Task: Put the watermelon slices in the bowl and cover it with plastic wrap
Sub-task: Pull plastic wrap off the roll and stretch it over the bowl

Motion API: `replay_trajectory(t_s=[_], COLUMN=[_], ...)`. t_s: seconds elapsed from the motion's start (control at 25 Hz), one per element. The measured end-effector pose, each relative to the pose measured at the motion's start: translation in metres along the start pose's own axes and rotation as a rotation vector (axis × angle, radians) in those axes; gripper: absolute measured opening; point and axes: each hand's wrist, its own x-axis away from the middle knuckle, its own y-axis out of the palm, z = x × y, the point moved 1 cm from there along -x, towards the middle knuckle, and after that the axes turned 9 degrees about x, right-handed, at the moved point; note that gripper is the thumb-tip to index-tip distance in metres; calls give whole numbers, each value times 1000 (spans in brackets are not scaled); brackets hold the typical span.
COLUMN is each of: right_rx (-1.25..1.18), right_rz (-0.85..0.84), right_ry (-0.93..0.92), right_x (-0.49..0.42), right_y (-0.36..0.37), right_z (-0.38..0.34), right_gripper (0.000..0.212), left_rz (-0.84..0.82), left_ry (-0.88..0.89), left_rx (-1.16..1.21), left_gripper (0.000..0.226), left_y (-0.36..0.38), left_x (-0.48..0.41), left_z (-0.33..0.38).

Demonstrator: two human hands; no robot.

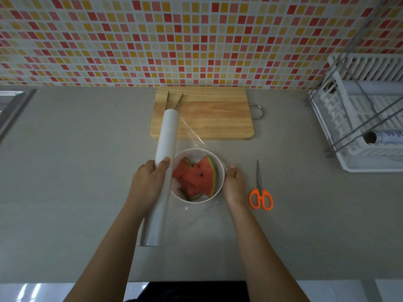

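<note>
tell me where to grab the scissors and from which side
Take the scissors by the orange handle loops, coming from the near edge with the right hand: they lie flat, blades closed pointing away toward the wall, loops nearest the person.

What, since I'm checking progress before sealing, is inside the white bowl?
Several red watermelon slices with green rinds lie in the bowl. The plastic wrap roll hides its left rim, and the slices cover most of the bottom.

Print on the racked roll [387,137] is illegible.
</note>
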Motion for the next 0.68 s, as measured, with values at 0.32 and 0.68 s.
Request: replay_trajectory(t_s=[0.32,0.68], right_rx=[-275,108], right_rz=[-108,-136], right_ry=[361,-110], right_x=[0,-10], right_y=[-3,-17], right_z=[3,-20], right_gripper=[44,36], left_rz=[-19,-27], left_ry=[-34,-5], left_rx=[29,14], left_gripper=[40,39], left_y=[-1,-1], left_x=[-10,-11], left_z=[-20,-23])
